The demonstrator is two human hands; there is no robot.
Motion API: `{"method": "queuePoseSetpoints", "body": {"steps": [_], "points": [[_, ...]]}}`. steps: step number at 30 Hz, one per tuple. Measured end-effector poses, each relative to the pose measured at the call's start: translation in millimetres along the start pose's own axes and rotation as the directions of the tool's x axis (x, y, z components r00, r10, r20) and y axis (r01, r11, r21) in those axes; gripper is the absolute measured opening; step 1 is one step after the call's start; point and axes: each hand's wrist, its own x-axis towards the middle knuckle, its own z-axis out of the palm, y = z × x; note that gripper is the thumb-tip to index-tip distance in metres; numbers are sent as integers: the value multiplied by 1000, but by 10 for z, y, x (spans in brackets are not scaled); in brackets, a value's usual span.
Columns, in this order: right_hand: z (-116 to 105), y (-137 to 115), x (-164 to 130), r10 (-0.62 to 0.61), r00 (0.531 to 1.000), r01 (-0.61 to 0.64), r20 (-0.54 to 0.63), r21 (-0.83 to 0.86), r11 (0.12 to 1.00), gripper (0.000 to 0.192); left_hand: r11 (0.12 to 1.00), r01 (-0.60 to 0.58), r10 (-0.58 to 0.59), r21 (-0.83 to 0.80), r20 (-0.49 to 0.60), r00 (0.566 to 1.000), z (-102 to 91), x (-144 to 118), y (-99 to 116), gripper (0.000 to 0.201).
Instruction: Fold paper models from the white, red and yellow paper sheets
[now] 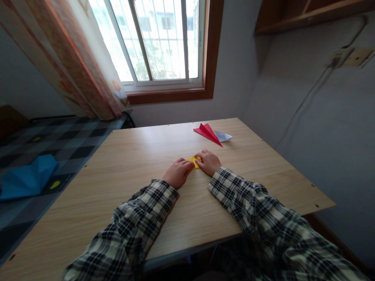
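Both hands, left hand and right hand, press their grip flat on the yellow paper between them (fingers closed down on it), so creasing firmly against the worktop looks wise.

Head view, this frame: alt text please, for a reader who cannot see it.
Both hands, left hand and right hand, press a small yellow folded paper flat on a wooden table. Farther back lie a red paper plane and a white folded paper, below a window.
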Motion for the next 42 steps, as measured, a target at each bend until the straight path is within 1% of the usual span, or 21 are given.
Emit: {"method": "queuePoseSetpoints", "body": {"steps": [5,9,13,16,22,26,29,31,34,38,42], "points": [[12,13,-6,-2,999,5,-51,51,999,24,1000,18,-18,19,-8,1000,-12,-4,9,19],[0,17,-15,-20,995,25,-101,56,998,21,999,39,-38,33,-17,999,-31,-4,34,20],[-10,31,-30,-66,987,74,-147,47,996,17,998,59,-59,34,-8,998,-49,6,56,19],[-18,39,-49,-97,982,106,-160,53,993,17,996,89,-89,24,-3,996,-57,14,66,20],[-57,20,-96,-135,986,138,-95,33,990,18,992,128,-129,-21,-35,991,-39,-2,57,26],[-94,-6,-127,-148,988,148,-51,-8,989,20,989,148,-150,-30,-74,986,2,-22,24,40],[-118,-24,-145,-147,989,147,-17,-39,988,22,991,132,-132,-8,-65,989,38,-23,-7,50],[-129,-33,-155,-150,989,149,-3,-55,987,23,995,95,-94,10,-48,994,53,-19,-15,48],[-134,-38,-168,-160,987,160,2,-62,985,23,996,58,-57,62,-20,998,47,-17,3,38],[-140,-41,-186,-186,982,187,20,-70,980,24,983,62,-62,173,-7,998,5,-27,57,29],[-158,-60,-208,-200,977,206,75,-86,975,26,975,50,-58,215,31,998,-17,-17,109,28]]}}
